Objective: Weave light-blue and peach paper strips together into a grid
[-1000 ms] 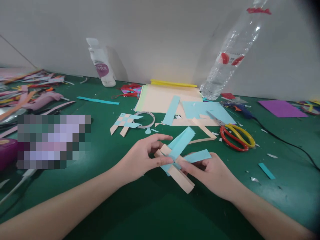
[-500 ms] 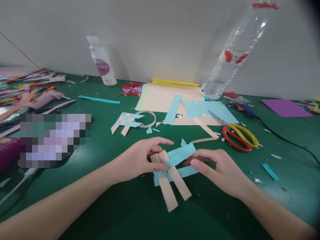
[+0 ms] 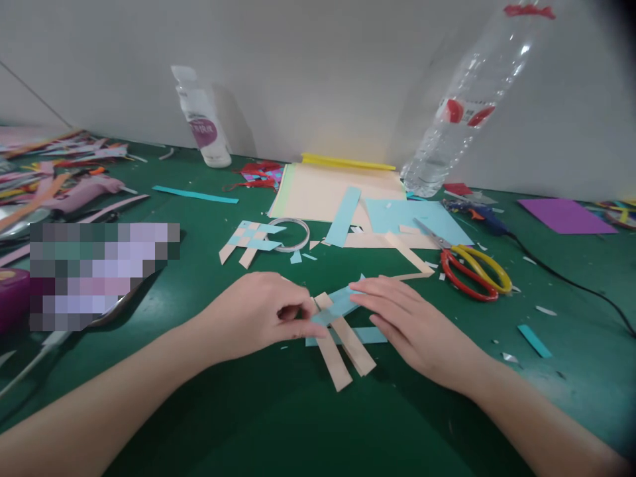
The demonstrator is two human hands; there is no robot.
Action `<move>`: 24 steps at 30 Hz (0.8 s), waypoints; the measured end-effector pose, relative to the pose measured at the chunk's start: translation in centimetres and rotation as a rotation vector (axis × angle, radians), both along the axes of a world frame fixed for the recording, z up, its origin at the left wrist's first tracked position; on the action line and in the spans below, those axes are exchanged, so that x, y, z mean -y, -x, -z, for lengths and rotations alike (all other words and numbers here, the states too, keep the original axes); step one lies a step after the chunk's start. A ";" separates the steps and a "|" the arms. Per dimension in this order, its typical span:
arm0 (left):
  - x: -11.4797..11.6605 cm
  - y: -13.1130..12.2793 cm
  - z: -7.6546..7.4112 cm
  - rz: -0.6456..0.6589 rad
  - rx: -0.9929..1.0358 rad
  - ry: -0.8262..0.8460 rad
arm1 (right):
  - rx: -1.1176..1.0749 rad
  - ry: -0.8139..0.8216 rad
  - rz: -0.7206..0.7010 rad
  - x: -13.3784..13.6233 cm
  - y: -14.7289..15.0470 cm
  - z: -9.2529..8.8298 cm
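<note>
Pale pink paper strips (image 3: 354, 348) and light blue paper strips (image 3: 342, 303) cross over and under each other on the green table. My left hand (image 3: 268, 311) is closed, its thumb and fingers pinching the strips at the left side of the crossing. My right hand (image 3: 412, 324) lies with fingers stretched out over the right end of the upper blue strip, touching it. Beyond my left hand rests a small woven piece of blue and pink paper (image 3: 251, 235), beside a ring-shaped tape roll (image 3: 307, 233).
Scissors with red and yellow handles (image 3: 470, 271) lie right of my right hand. Paper sheets (image 3: 318, 189) are stacked at the back, between a white bottle (image 3: 206, 126) and a tall clear bottle (image 3: 447, 139). A blurred-out device (image 3: 104, 271) with a cable is at left.
My right hand has moved over the upper blue strip and its fingers have straightened. My left fingers have closed on the strips. The strips' lower ends now lie flatter and farther from me.
</note>
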State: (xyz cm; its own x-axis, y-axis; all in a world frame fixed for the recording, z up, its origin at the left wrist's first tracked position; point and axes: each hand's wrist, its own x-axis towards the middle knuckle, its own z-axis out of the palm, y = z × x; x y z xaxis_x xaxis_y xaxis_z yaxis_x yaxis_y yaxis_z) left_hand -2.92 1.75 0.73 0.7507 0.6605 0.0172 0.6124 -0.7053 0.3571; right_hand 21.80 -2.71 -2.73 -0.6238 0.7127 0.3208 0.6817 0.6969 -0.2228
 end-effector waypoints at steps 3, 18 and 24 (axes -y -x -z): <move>-0.2 0.4 0.0 0.085 -0.061 -0.051 | 0.041 0.039 -0.061 -0.1 0.1 0.3; -0.3 0.3 0.9 0.011 -0.073 -0.181 | 0.119 -0.004 -0.045 0.1 0.4 -0.2; -0.2 0.2 0.9 -0.021 -0.058 -0.113 | 0.094 -0.012 -0.051 0.3 0.4 -0.3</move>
